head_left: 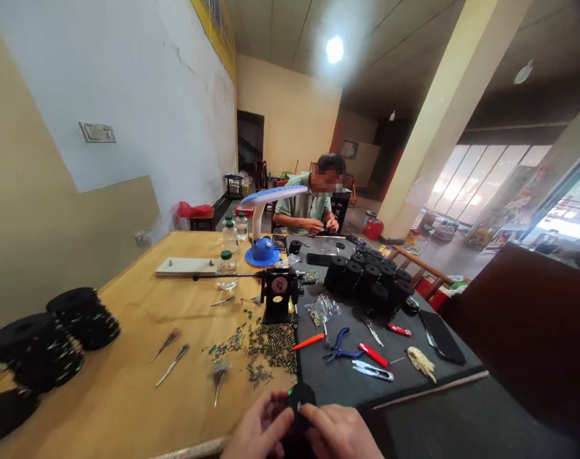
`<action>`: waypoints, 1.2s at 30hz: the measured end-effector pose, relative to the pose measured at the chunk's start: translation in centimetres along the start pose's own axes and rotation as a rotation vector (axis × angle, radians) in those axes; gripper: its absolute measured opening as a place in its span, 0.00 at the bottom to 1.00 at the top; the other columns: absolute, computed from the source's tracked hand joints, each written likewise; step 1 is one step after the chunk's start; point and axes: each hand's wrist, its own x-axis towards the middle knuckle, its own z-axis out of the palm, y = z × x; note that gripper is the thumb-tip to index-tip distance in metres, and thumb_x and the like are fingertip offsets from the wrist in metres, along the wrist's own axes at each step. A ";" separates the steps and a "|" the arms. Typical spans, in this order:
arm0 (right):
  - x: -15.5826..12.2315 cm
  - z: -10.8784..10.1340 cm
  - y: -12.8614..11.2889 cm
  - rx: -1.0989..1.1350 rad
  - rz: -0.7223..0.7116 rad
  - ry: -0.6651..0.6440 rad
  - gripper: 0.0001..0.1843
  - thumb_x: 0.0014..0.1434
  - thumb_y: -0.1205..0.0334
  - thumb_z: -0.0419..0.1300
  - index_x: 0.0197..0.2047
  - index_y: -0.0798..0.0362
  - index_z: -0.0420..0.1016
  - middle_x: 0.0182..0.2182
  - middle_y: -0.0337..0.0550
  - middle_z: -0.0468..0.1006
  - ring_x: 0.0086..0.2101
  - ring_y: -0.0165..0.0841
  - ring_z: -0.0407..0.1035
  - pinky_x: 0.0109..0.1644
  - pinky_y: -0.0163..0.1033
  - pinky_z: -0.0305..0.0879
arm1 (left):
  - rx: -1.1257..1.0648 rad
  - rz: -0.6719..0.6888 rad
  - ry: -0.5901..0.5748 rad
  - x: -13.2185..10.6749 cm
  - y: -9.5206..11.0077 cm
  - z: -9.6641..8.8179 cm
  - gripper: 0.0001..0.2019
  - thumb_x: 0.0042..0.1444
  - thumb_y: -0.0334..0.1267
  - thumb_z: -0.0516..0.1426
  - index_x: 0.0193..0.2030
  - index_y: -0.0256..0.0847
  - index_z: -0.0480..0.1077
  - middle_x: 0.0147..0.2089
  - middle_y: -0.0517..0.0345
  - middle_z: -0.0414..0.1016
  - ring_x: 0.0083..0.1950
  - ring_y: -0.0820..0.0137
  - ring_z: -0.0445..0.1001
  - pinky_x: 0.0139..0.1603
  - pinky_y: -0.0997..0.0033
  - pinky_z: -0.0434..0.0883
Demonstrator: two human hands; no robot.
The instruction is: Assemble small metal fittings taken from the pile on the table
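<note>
Both my hands meet at the bottom edge of the view over the near table edge. My left hand (pixel 257 428) and my right hand (pixel 338 433) close their fingers on a small black round spool (pixel 300 400) held between them. Just beyond lies a scatter of small dark beads (pixel 271 347) on the wooden table (pixel 127 395). Thin metal needle tools (pixel 173 364) lie to the left of the beads.
A dark mat (pixel 347 382) holds blue pliers (pixel 338 347), red-handled tools, snips and a group of black spools (pixel 371 277). More black spools (pixel 55 338) stack at left. A small black winder (pixel 276 296) and blue lamp (pixel 262 252) stand mid-table. Another person (pixel 309 207) sits at the far end.
</note>
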 end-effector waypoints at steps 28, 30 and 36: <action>-4.4 6.1 -9.4 0.606 0.485 0.010 0.05 0.51 0.68 0.56 0.33 0.54 0.71 0.28 0.37 0.73 0.29 0.32 0.64 0.34 0.32 0.59 | 0.220 0.164 0.092 -6.7 -3.7 -0.7 0.09 0.45 0.40 0.63 0.24 0.37 0.71 0.25 0.59 0.71 0.31 0.69 0.67 0.36 0.72 0.65; -4.8 6.3 -9.6 0.588 0.481 0.006 0.04 0.50 0.68 0.56 0.32 0.54 0.70 0.27 0.37 0.72 0.29 0.31 0.64 0.34 0.32 0.58 | 0.161 0.142 0.091 -7.2 -4.0 -0.7 0.11 0.44 0.41 0.64 0.23 0.36 0.70 0.23 0.61 0.69 0.28 0.72 0.65 0.33 0.74 0.63; -5.5 8.2 -8.2 0.820 0.619 0.069 0.06 0.46 0.59 0.56 0.26 0.52 0.63 0.21 0.35 0.65 0.24 0.30 0.59 0.27 0.32 0.57 | -0.349 0.110 0.183 -7.6 -4.3 -1.8 0.16 0.41 0.44 0.68 0.27 0.37 0.68 0.24 0.64 0.69 0.28 0.77 0.65 0.31 0.79 0.63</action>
